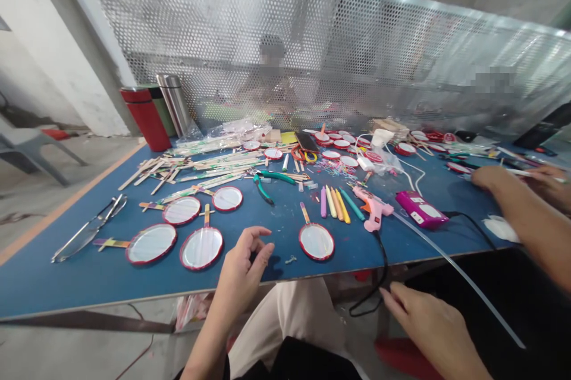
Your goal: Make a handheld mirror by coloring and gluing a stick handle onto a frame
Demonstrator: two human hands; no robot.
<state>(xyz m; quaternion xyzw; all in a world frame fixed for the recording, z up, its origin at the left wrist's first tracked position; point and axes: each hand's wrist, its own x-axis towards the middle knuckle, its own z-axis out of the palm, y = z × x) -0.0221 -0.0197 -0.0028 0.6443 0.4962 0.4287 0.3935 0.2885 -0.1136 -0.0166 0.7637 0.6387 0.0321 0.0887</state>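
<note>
My left hand (248,256) is at the table's front edge, fingers loosely curled and apart from the thumb, with nothing between them. To its right lies a round white disc with a red rim and stick handle (316,241); several similar red-rimmed discs (201,248) lie to its left. Below the table edge, my right hand (430,323) reaches out with thumb and forefinger extended, near the black cord (384,261) of a pink glue gun (373,206). Nothing shows in it, though its lower fingers are hidden. A long clear glue stick (464,276) protrudes from the gun's back.
Green-handled pliers (264,188), several crayon-like sticks (338,204) and a purple box (422,210) lie mid-table. Wooden sticks (218,166) are heaped behind, flasks (147,118) at back left. A co-worker's arm (521,213) reaches in at right. A perforated metal screen (214,35) borders the back.
</note>
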